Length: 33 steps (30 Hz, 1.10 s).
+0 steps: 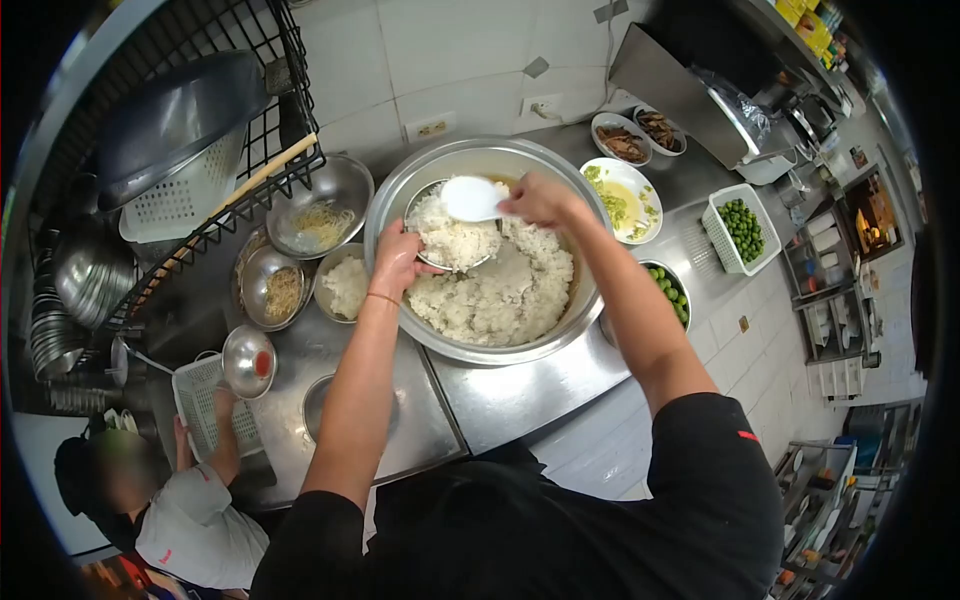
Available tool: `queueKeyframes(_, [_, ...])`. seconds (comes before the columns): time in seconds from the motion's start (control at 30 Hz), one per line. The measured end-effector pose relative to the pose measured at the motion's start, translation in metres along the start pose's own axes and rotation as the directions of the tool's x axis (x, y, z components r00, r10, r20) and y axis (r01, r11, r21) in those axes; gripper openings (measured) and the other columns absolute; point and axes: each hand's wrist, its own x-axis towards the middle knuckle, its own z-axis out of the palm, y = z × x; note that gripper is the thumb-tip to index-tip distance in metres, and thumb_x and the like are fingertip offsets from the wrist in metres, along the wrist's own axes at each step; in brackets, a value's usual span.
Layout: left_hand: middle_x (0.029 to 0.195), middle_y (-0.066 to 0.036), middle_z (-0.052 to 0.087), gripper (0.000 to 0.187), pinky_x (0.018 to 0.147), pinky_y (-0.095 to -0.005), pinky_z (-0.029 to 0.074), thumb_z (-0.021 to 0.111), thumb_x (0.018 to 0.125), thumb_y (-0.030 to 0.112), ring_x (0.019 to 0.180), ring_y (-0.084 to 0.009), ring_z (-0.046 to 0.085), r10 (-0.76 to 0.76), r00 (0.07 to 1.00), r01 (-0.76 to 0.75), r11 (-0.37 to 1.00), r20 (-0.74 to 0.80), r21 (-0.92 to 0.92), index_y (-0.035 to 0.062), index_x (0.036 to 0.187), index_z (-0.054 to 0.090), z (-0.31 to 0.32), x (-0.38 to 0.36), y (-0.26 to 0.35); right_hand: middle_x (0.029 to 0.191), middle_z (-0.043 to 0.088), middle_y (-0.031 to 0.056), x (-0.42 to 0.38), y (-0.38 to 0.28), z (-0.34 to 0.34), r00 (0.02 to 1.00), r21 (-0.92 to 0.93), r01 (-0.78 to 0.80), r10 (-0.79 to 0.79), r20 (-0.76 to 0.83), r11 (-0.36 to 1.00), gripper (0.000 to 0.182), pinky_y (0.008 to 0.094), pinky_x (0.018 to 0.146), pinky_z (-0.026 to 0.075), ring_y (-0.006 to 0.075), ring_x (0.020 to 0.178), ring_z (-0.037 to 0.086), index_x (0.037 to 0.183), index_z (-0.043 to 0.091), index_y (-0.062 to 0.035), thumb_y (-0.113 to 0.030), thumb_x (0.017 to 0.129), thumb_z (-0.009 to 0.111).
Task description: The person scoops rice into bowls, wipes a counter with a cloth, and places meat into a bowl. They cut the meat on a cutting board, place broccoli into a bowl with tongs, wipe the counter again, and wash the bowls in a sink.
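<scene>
My left hand (398, 258) grips the side of a metal bowl (488, 262) heaped with white rice (448, 232). This bowl is held tilted over the left part of a wide metal basin (480, 352), which holds a thick layer of loose rice (490, 308). Closed around the handle of a white rice paddle (472, 198) is my right hand (542, 200). The paddle's blade lies over the upper edge of the rice in the bowl. My right fingers partly hide the handle.
Metal bowls (322, 215) with shredded food stand left. Right are a plate of chopped greens (625, 200), a bowl of green produce (668, 290) and a white basket (735, 262). A wire rack (300, 80) overhangs the upper left. A co-worker (195, 510) handles a basket lower left.
</scene>
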Motion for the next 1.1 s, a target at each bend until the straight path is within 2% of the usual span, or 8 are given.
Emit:
queueKeyframes(0.03, [0.112,-0.023,0.059,0.054,0.052,-0.0475,0.063,0.04,0.077,-0.009,0.086,-0.0369,0.069,0.004,1.0,-0.003,1.0,0.028,-0.004,-0.0005,0.129,0.046,-0.001,0.001,-0.001,0.074,0.07,0.0118,0.001,0.0,-0.012,0.995,-0.026,-0.092,0.093,0.027,0.995,0.027,0.0375,0.069,0.053,0.0226,0.067,0.065,0.104,0.071,-0.005,-0.022,0.083,0.074])
queueKeyframes(0.07, [0.112,-0.022,0.059,0.055,0.054,-0.0483,0.064,0.04,0.075,-0.01,0.087,-0.0369,0.069,0.004,0.998,-0.004,1.0,0.055,-0.011,-0.0001,0.129,0.045,-0.002,0.0,-0.003,0.074,0.069,0.0147,0.007,0.011,-0.016,0.982,-0.134,0.147,-0.161,-0.1,0.98,0.02,0.0407,0.069,0.053,0.0274,0.071,0.068,0.101,0.071,-0.0054,-0.018,0.086,0.067])
queueKeyframes(0.2, [0.108,-0.022,0.06,0.053,0.054,-0.0475,0.064,0.04,0.073,-0.01,0.083,-0.0383,0.069,-0.015,1.0,0.015,1.0,0.02,0.013,-0.0034,0.125,0.047,-0.008,0.006,-0.004,0.088,0.07,0.0203,-0.004,-0.014,0.018,0.905,-0.216,0.35,-0.388,-0.173,0.912,0.019,0.0461,0.079,0.053,0.0371,0.086,0.067,0.098,0.072,-0.0076,-0.011,0.086,0.057])
queueKeyframes(0.37, [0.109,-0.025,0.06,0.052,0.049,-0.0456,0.063,0.04,0.074,-0.008,0.076,-0.0392,0.069,0.044,0.997,-0.046,0.999,0.067,0.018,-0.0078,0.126,0.046,-0.009,0.014,-0.013,0.093,0.07,0.0199,0.005,0.015,0.016,0.934,-0.107,0.28,-0.297,-0.2,0.954,0.02,0.0408,0.081,0.053,0.0295,0.084,0.068,0.099,0.072,-0.0041,-0.016,0.084,0.065])
queueKeyframes(0.53, [0.115,-0.024,0.059,0.048,0.06,-0.0446,0.065,0.041,0.076,-0.007,0.091,-0.039,0.068,0.139,0.985,-0.144,0.989,-0.104,-0.042,-0.0085,0.124,0.046,-0.002,0.004,0.002,0.1,0.07,0.0203,0.017,0.075,-0.008,0.997,-0.528,-0.051,0.076,0.025,0.848,0.024,0.0421,0.085,0.053,0.0347,0.097,0.067,0.1,0.071,-0.002,-0.009,0.08,0.061])
queueKeyframes(0.7, [0.115,-0.023,0.06,0.045,0.057,-0.0437,0.065,0.042,0.077,-0.006,0.086,-0.0366,0.069,0.183,0.979,-0.19,0.978,-0.085,-0.086,-0.0075,0.121,0.047,-0.005,0.011,0.004,0.102,0.069,0.022,0.049,0.053,0.112,0.993,-0.251,0.103,-0.088,0.074,0.962,0.023,0.0431,0.088,0.053,0.0352,0.095,0.067,0.096,0.07,-0.0009,-0.012,0.08,0.058])
queueKeyframes(0.9, [0.109,-0.022,0.06,0.046,0.056,-0.0445,0.065,0.039,0.078,-0.008,0.085,-0.0358,0.069,0.253,0.964,-0.26,0.96,-0.082,-0.099,-0.0076,0.123,0.047,-0.006,0.012,0.005,0.072,0.067,0.02,0.049,0.05,0.176,0.858,-0.047,0.49,-0.472,0.201,0.871,0.021,0.0405,0.063,0.053,0.0311,0.065,0.063,0.076,0.065,0.0048,-0.016,0.073,0.065])
queueKeyframes(1.1, [0.114,-0.024,0.061,0.049,0.058,-0.0423,0.065,0.04,0.077,-0.008,0.087,-0.0372,0.07,0.256,0.958,-0.256,0.966,-0.132,0.022,-0.0086,0.125,0.046,0.001,0.006,0.007,0.062,0.062,0.0098,-0.006,0.053,0.089,0.834,0.152,0.138,-0.197,0.516,0.979,0.016,0.0289,0.036,0.04,0.0122,0.044,0.053,0.075,0.065,0.0015,-0.014,0.077,0.064])
